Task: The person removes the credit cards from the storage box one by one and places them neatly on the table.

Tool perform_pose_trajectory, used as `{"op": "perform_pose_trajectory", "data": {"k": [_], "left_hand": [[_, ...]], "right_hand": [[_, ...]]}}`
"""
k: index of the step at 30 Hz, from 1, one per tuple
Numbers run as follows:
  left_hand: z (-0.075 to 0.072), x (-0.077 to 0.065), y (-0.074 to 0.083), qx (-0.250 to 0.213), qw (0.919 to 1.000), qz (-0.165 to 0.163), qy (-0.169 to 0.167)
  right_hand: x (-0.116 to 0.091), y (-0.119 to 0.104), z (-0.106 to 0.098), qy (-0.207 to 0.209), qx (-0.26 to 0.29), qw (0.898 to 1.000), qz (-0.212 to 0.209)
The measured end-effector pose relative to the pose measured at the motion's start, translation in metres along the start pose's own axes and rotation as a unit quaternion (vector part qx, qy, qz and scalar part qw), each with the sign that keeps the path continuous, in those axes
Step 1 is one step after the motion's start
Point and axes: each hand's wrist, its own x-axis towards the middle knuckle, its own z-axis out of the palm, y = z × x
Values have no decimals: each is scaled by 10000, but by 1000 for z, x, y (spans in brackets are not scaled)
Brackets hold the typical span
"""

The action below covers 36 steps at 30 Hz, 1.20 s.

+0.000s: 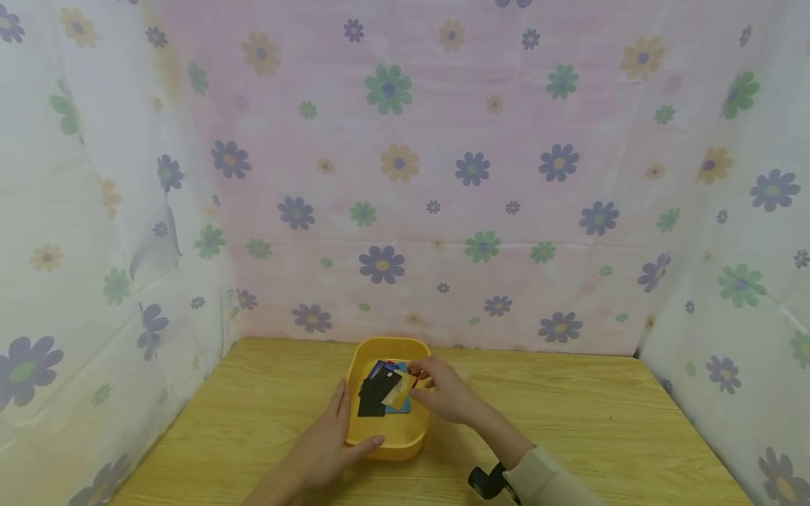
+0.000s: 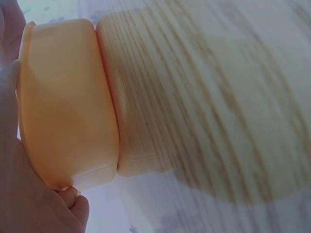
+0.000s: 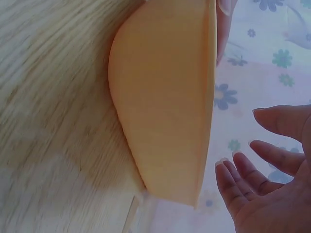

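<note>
A yellow plastic basin (image 1: 392, 450) stands on the wooden table, with several overlapping bank-style cards inside. On top lie black cards (image 1: 382, 386) and a gold card (image 1: 400, 391); blue card edges (image 1: 405, 406) show from underneath. My left hand (image 1: 323, 439) holds the basin at its near left, thumb over the near rim and fingers along the left side. Over the basin's right rim, my right hand (image 1: 446, 390) has its fingers apart and loosely bent, fingertips close by the gold card. The right wrist view shows that hand's fingers (image 3: 243, 182) holding nothing.
The wooden table (image 1: 544, 422) extends to both sides of the basin. A flowered cloth (image 1: 436, 232) hangs behind it and along the left and right sides. A black device (image 1: 487, 481) sits at my right wrist, by the light sleeve (image 1: 550, 481).
</note>
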Motion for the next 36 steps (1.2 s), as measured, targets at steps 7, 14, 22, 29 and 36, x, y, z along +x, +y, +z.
{"op": "perform_pose_trajectory", "data": {"k": [7, 14, 22, 29, 36], "left_hand": [[-1, -2, 0, 17, 9999, 102, 68], [-2, -4, 2, 71, 9995, 262, 162], [-3, -3, 3, 59, 9996, 237, 124], [-3, -3, 3, 21, 9999, 142, 37], [-3, -3, 3, -22, 9998, 200, 27]], "right_hand": [[10, -8, 16, -187, 9, 9993, 321], [24, -16, 41, 93, 563, 9920, 1131], [37, -16, 60, 252, 251, 9895, 1404], [45, -12, 67, 314, -61, 9867, 1594], [50, -1, 77, 343, -198, 9841, 1731]]}}
